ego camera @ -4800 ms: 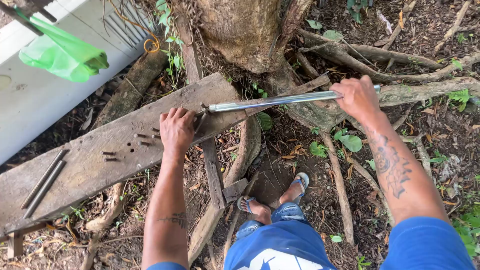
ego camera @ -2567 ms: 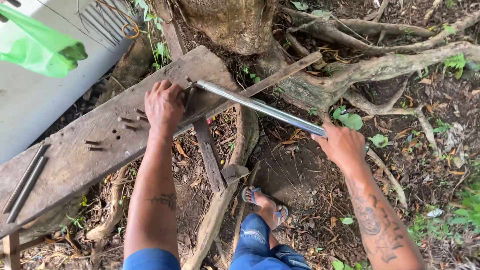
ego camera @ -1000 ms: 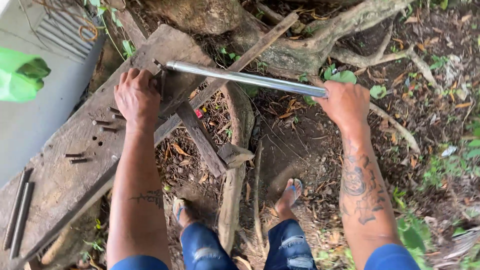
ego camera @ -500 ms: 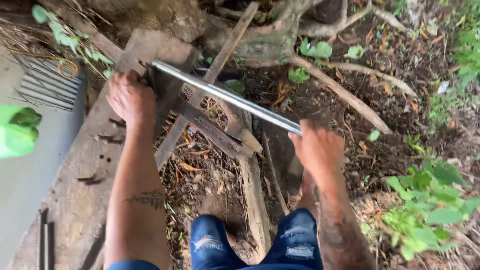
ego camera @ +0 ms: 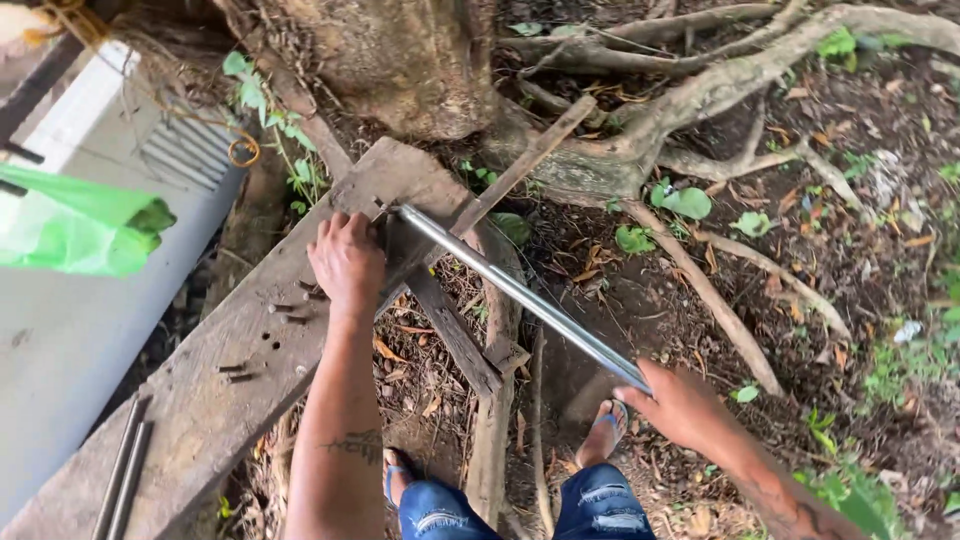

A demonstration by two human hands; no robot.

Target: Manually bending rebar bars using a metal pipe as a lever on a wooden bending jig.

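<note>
Head view, looking down. A long, straight, shiny grey metal pipe [ego camera: 520, 295] runs diagonally from the upper middle of the frame to the lower right; its upper end rests against the far edge of a broad, weathered grey wooden plank [ego camera: 230, 380] that crosses the frame from lower left to upper centre. The plank's surface is rough and cracked, with short dark nails [ego camera: 285, 312] standing out of it near the centre left and two thin dark metal rods [ego camera: 122, 478] lying side by side at the lower left. The left hand [ego camera: 347, 262] lies palm down on the plank beside the pipe's upper end, fingers curled together over the plank's edge. The right hand [ego camera: 677, 403], at lower right, has its fingers wrapped tight around the pipe's lower end. Narrow wooden battens [ego camera: 452, 330] brace the plank from beneath. A thick, rough-barked tree trunk [ego camera: 400, 60] fills the upper centre, with gnarled roots [ego camera: 720, 90] spreading over dark soil and leaf litter to the right. A crumpled translucent green plastic bag [ego camera: 75, 225] hangs at the left over a pale flat sheet [ego camera: 60, 340]. Compared with the frame half a second before, the pipe's lower end and the right hand sit lower and further right, and the trunk and roots show more fully at the top.
</note>
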